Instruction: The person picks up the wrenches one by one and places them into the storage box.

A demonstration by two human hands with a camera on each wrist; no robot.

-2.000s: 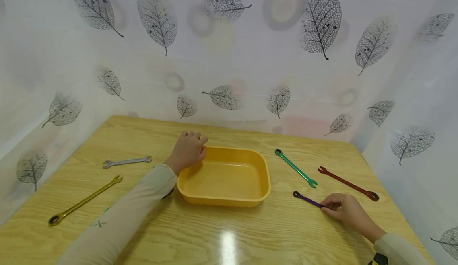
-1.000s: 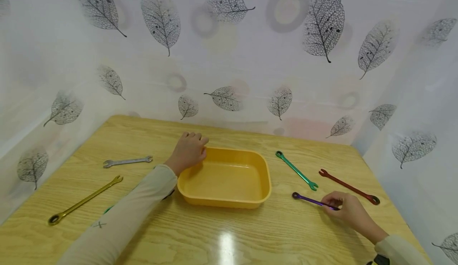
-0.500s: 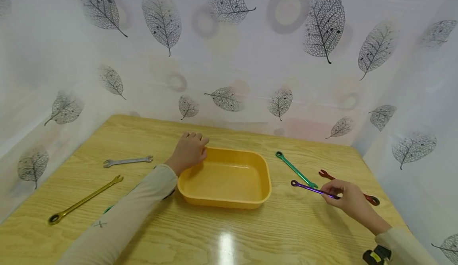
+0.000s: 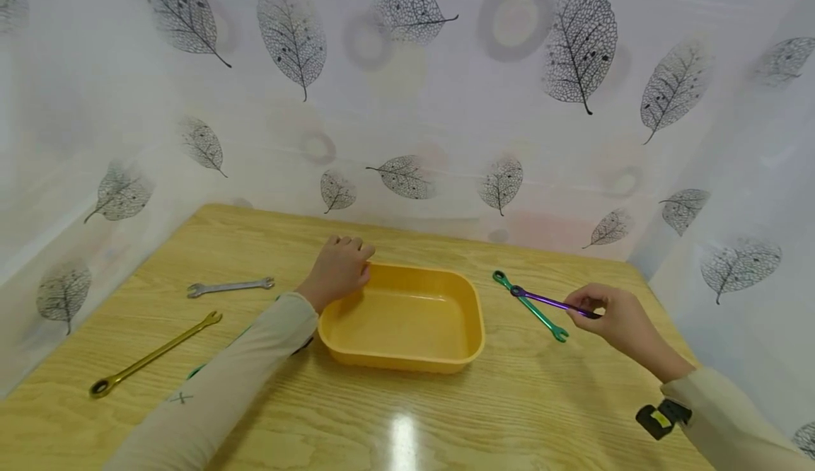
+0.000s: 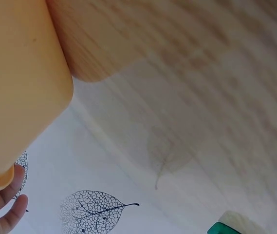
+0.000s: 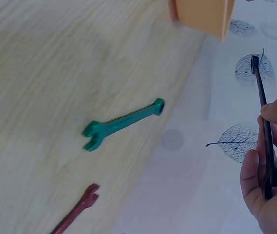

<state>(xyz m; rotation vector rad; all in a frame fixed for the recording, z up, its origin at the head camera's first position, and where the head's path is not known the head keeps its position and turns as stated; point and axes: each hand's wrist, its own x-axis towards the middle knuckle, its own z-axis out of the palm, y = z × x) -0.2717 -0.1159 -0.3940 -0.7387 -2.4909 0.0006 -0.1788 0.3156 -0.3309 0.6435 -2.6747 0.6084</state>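
My right hand [image 4: 614, 315] pinches a purple combination wrench [image 4: 541, 300] above the table, its ring end pointing left. In the right wrist view the wrench [image 6: 262, 92] looks dark, held between thumb and fingers. Below it in the head view a green wrench [image 4: 541, 319] lies on the table. A red wrench [image 6: 77, 209] shows in the right wrist view; my right hand and arm hide it in the head view. My left hand [image 4: 340, 267] grips the rim of a yellow plastic tray [image 4: 401, 359] at its back left corner; its fingers [image 5: 15, 212] show around the rim.
On the table's left lie a silver open-ended wrench [image 4: 230, 287] and a gold wrench [image 4: 155, 354]. A green thing [image 4: 196, 370] is mostly hidden by the left sleeve. A leaf-patterned curtain [image 4: 407, 103] encloses the wooden table's [image 4: 331, 421] back and sides.
My right hand has lifted the purple wrench off the table and carried it up and slightly away from me, over the green wrench. The left hand and tray stay put.
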